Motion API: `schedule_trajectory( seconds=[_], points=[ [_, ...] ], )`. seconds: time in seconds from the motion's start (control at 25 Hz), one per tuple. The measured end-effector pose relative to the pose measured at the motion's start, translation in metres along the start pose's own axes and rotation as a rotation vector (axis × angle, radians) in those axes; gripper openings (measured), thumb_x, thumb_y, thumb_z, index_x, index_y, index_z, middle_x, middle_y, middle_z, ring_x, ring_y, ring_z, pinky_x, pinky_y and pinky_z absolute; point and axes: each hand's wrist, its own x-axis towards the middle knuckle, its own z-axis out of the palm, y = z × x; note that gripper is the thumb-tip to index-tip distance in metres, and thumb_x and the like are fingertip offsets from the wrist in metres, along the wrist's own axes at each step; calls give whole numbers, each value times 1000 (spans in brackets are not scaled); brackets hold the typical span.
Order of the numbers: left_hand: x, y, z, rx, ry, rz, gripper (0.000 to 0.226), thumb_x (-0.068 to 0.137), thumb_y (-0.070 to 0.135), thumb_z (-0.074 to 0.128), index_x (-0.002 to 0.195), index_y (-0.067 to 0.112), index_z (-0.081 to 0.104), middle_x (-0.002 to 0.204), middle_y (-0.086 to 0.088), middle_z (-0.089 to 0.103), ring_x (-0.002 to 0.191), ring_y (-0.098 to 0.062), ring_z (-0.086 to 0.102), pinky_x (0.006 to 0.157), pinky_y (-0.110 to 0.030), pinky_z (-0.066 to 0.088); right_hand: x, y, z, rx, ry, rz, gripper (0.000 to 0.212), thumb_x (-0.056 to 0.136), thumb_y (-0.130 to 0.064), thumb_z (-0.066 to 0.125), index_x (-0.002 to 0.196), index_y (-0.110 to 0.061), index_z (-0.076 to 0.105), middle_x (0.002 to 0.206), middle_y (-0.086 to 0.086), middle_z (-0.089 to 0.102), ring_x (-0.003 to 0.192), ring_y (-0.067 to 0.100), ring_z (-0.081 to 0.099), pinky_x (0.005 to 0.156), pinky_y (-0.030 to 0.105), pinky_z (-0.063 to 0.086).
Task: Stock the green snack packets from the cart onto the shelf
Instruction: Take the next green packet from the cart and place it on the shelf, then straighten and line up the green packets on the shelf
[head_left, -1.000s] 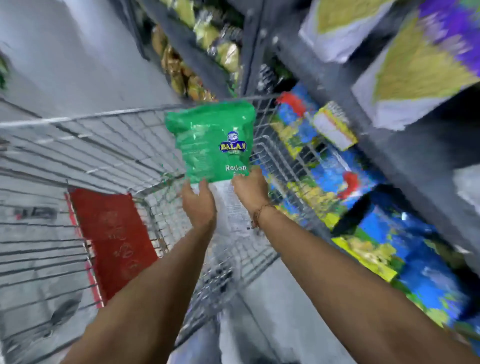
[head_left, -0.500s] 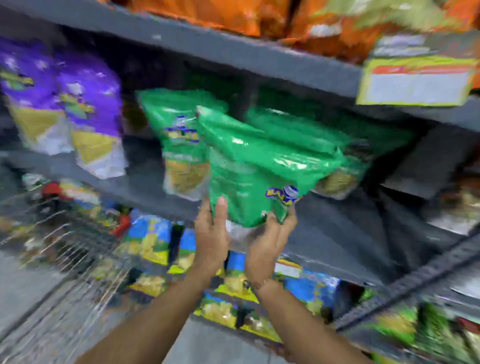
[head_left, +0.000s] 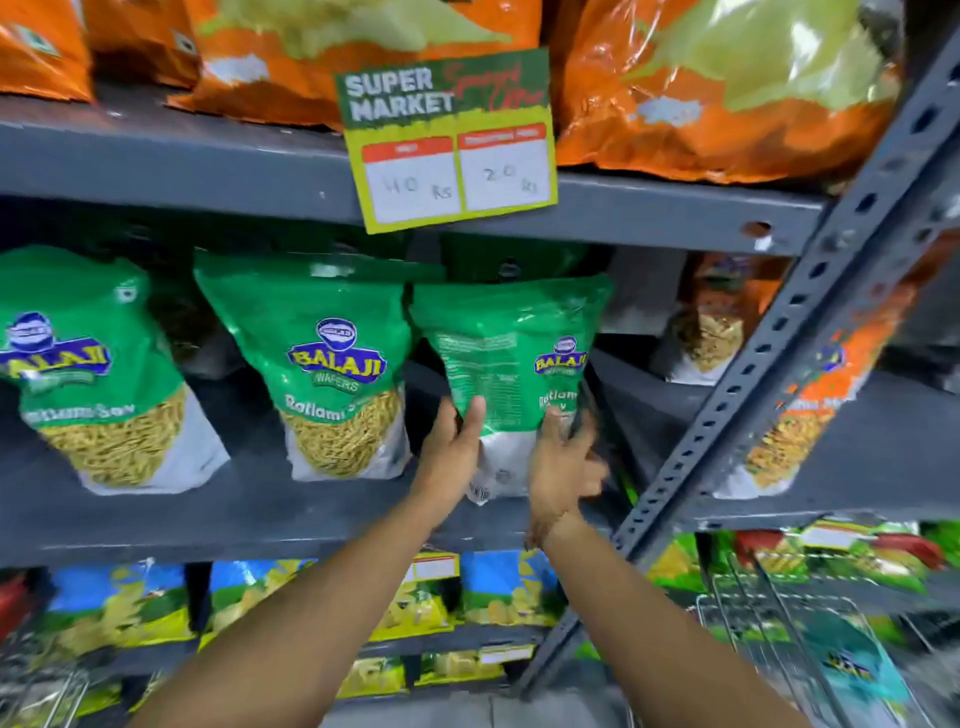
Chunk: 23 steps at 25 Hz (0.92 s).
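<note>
Both hands, left hand (head_left: 457, 441) and right hand (head_left: 563, 462), clasp the green packet (head_left: 511, 358) at frame centre, standing it on the shelf (head_left: 260, 512) beside its neighbours; next, probably let go once it stands upright
</note>
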Motion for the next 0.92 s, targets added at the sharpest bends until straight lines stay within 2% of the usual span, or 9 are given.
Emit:
schedule_trajectory(
  seconds=[0.08, 0.16, 0.24, 0.36, 0.44, 0.48, 0.68, 0.84, 0.92],
  points=[
    [-5, -6, 4, -72, -16, 81, 56, 93, 49, 33, 136, 13, 35, 142, -8, 43, 133, -26, 37, 103, -32, 31, 10, -8, 3, 246, -147, 84, 54, 93, -39, 43, 139, -13, 32, 134, 25, 47, 116, 35, 50, 100, 41, 41],
    [-9, -18, 3, -235, -7, 207, 44, 84, 55, 32, 95, 19, 54, 99, -11, 65, 95, -28, 62, 79, -33, 43, 29, -8, 0, 550, -274, 70, 32, 95, -34, 41, 116, -12, 47, 103, 12, 66, 87, 26, 60, 77, 34, 51],
    [-6, -28, -2, -215, 105, 238, 37, 80, 58, 37, 71, 23, 46, 66, -3, 55, 59, -13, 55, 64, -33, 41, 40, -3, -10, 696, -192, 56, 35, 94, -38, 36, 105, -13, 58, 95, 3, 70, 92, 23, 59, 82, 34, 50],
    [13, -21, -11, -34, 209, 275, 46, 75, 58, 55, 101, 20, 48, 95, 1, 54, 87, -9, 53, 81, -39, 42, 21, 13, -15, 565, 45, -1, 46, 96, -41, 31, 118, -6, 53, 115, 5, 55, 107, 21, 49, 96, 34, 38],
    [21, -10, -11, 0, 28, 149, 72, 80, 49, 61, 136, 18, 29, 134, 1, 43, 126, -18, 41, 103, -38, 36, 3, 19, -5, 505, -69, -44, 50, 97, -40, 29, 122, -4, 52, 124, 10, 57, 115, 25, 52, 104, 40, 40],
    [22, -7, -8, 16, -25, 89, 70, 81, 49, 60, 137, 21, 28, 134, 3, 43, 128, -18, 39, 101, -36, 35, 1, 20, -1, 502, -147, -58, 50, 96, -41, 28, 122, -7, 55, 126, 11, 59, 116, 26, 54, 106, 41, 40],
    [2, -2, 16, 134, 73, 56, 86, 49, 77, 61, 108, 18, 40, 114, -7, 56, 107, -27, 56, 92, -46, 49, 22, 8, -6, 405, -202, -65, 47, 94, -44, 27, 116, -18, 59, 125, 11, 62, 114, 26, 58, 105, 42, 42],
    [-18, -20, -25, 97, 131, 158, 41, 77, 66, 49, 75, 25, 49, 72, 5, 57, 83, -26, 59, 77, -35, 47, -33, 29, 12, 296, 210, -34, 40, 97, -31, 35, 110, 1, 55, 117, 28, 59, 111, 37, 53, 90, 42, 40],
    [-32, -39, -78, 72, 365, 226, 49, 80, 61, 36, 57, 19, 44, 56, -2, 52, 72, -33, 56, 67, -37, 42, -92, 43, 39, 324, -23, -255, 26, 96, -31, 37, 83, -14, 52, 84, 15, 57, 84, 18, 54, 75, 33, 36]
  ],
)
